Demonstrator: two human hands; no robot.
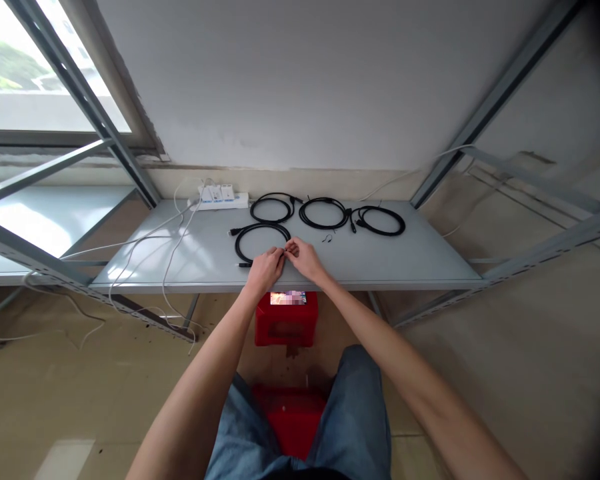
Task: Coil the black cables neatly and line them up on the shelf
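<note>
On the grey shelf (380, 263) a coiled black cable (239, 245) lies in front of me, its two plugs pointing left. My left hand (267, 267) is closed on the right side of this coil, near the shelf's front edge. Fingertips of my right hand (304, 257) pinch together at the same spot, touching the left fingers. What they pinch there is too small to make out. Behind and to the right lie more coiled black cables: one coil (254, 212), a middle coil (303, 215) and a right coil (403, 225).
Short black ties (327, 238) lie right of my hands. A white power strip (237, 200) with plugged-in adapters stands at the back left, and white cords (167, 267) hang over the left edge. Metal posts (147, 187) frame the shelf. A red stool (285, 327) stands below.
</note>
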